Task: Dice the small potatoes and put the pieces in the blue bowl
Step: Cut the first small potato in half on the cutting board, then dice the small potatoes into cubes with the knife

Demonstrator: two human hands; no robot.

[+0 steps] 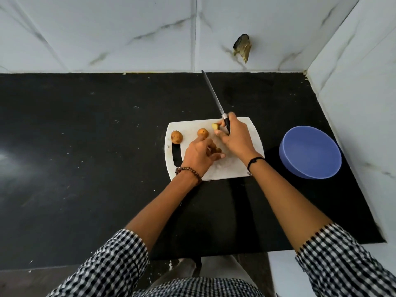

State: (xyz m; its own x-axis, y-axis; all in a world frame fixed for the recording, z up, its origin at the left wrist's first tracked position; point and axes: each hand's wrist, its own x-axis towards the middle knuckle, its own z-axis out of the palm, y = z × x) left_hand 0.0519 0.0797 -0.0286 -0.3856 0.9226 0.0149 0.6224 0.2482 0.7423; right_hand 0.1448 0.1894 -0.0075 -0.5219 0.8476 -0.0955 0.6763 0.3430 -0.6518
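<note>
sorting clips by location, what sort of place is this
Probably a home kitchen: black stone counter against marble-look wall tiles, a white cutting board with small potatoes, and a knife in the right hand.

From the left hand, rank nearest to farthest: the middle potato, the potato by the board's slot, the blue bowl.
1. Middle potato, just beyond the left hand.
2. Potato by the slot, at the board's left end.
3. Blue bowl, off the board, far right.

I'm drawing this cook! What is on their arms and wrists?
The left sleeve and right sleeve are black-and-white checked, pushed up the forearms. A brown beaded bracelet circles the left wrist, a thin black cord band the right. No gloves.
</note>
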